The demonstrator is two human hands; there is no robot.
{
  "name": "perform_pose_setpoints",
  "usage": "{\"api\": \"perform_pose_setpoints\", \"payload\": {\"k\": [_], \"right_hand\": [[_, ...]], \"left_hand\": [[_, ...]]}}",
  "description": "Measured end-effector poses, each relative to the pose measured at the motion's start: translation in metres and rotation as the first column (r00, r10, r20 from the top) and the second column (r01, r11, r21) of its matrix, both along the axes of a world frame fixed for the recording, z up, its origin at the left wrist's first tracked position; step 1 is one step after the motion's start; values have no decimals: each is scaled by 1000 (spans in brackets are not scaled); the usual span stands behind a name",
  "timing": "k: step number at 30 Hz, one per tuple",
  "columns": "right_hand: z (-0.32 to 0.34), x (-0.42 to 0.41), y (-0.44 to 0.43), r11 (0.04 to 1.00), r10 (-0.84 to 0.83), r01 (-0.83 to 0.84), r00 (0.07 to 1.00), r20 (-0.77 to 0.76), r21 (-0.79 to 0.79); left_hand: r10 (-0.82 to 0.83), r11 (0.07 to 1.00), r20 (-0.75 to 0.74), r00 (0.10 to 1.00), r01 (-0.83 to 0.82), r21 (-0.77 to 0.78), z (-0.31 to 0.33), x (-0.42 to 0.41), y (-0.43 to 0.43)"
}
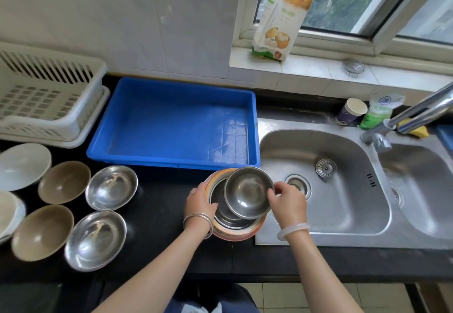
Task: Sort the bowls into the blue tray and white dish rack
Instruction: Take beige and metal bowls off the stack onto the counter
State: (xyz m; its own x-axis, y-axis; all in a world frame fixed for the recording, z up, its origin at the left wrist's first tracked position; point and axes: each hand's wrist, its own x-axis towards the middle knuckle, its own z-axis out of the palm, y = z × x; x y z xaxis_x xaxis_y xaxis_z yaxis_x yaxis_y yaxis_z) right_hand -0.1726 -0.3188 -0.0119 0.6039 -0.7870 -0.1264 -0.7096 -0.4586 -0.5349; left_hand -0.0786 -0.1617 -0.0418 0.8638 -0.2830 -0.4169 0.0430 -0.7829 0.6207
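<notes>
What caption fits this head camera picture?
Right hand holds a small steel bowl over a stack of bowls gripped by the left hand, near the blue tray and white dish rack.

Reaching forward with both bare forearms, bangled at the wrists; gripping the side of the bowl stack [235,236] with the left hand [199,202], pinching the rim of the top steel bowl [247,191] with the right hand [288,201].

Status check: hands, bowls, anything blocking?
Left hand grips bowl stack by its rim. Right hand pinches top steel bowl, tilted up. Nothing between stack and blue tray.
</notes>
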Motion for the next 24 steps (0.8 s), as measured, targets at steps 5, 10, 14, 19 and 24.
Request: {"api": "perform_pose_setpoints", "payload": {"k": [5, 10, 14, 19, 24], "right_hand": [[3, -6, -4, 998, -29, 27, 999, 44, 50], [6, -9, -3, 997, -42, 39, 998, 50, 69], [8, -12, -5, 992, -61, 52, 996, 69, 117], [14, -13, -8, 979, -91, 71, 991, 98, 189], [22, -13, -11, 971, -115, 80, 983, 142, 226]], "left_hand": [[-3, 1000, 21, 1000, 3, 17, 3, 3, -3], [9, 1000, 15, 1000, -9, -24, 11, 7, -4], [0, 999, 41, 999, 1, -39, 15, 7, -3], [-14, 999, 184, 983, 20, -31, 24, 10, -8], [30, 994, 171, 985, -13, -105, 34, 18, -10]]}}
